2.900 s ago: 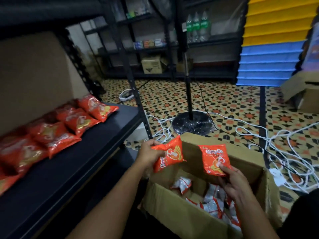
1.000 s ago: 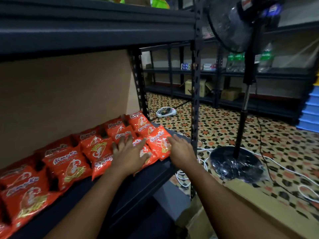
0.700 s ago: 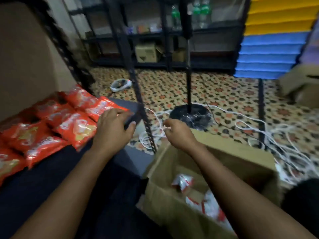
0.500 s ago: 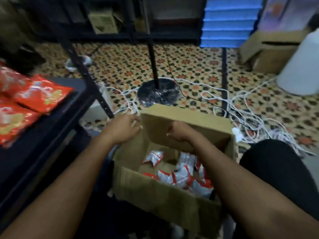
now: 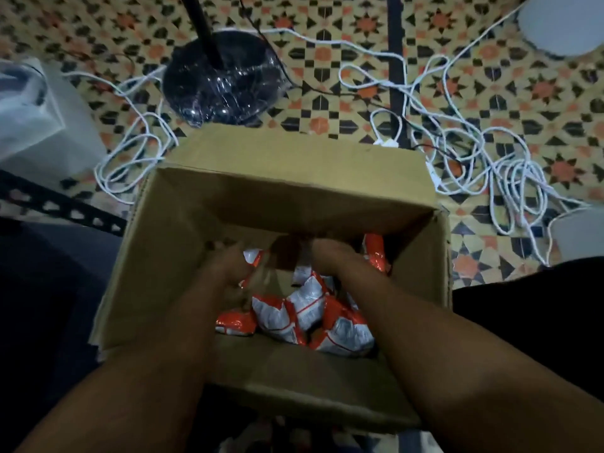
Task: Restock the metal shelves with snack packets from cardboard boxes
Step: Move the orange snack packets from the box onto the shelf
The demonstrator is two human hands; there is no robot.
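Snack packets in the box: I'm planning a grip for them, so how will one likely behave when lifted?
The snack packets look puffed and crinkled, so probably light and soft, yielding under a squeeze. Their glossy film may be slippery; pinching an edge seems safer. They lie jumbled in the cardboard box, so neighbours may shift when one is lifted.

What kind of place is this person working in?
Probably a small shop's stockroom: an open cardboard box of snack packets, a perforated metal shelf post, and loose white cables on patterned floor tiles.
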